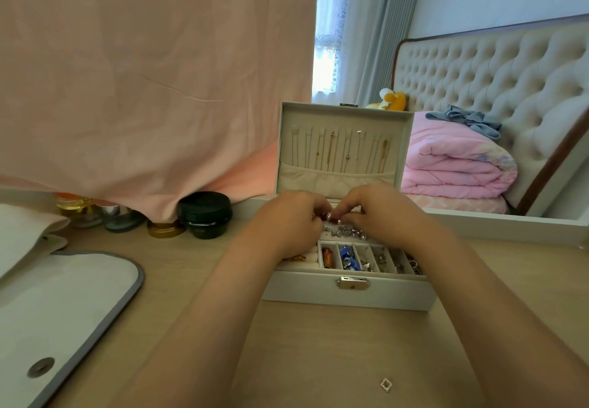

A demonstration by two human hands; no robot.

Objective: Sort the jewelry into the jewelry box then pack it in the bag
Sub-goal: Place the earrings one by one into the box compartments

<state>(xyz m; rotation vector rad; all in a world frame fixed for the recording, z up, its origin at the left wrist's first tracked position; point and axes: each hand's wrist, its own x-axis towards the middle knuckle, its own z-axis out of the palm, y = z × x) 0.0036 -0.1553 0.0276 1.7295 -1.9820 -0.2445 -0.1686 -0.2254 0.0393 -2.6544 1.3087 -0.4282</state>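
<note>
I see a black jar (205, 214) and the bag (70, 296) lying left of the open jewelry box (349, 289) on the worktop (318, 344). Over the box, the left hand (287, 222) and right hand (385, 213) pinch what seems a beaded piece (331, 216).

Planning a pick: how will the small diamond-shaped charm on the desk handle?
The charm looks thin and open-framed, so probably very light. Lying flat on the smooth desk, it likely slides rather than rolls and may be fiddly to pinch.
</note>
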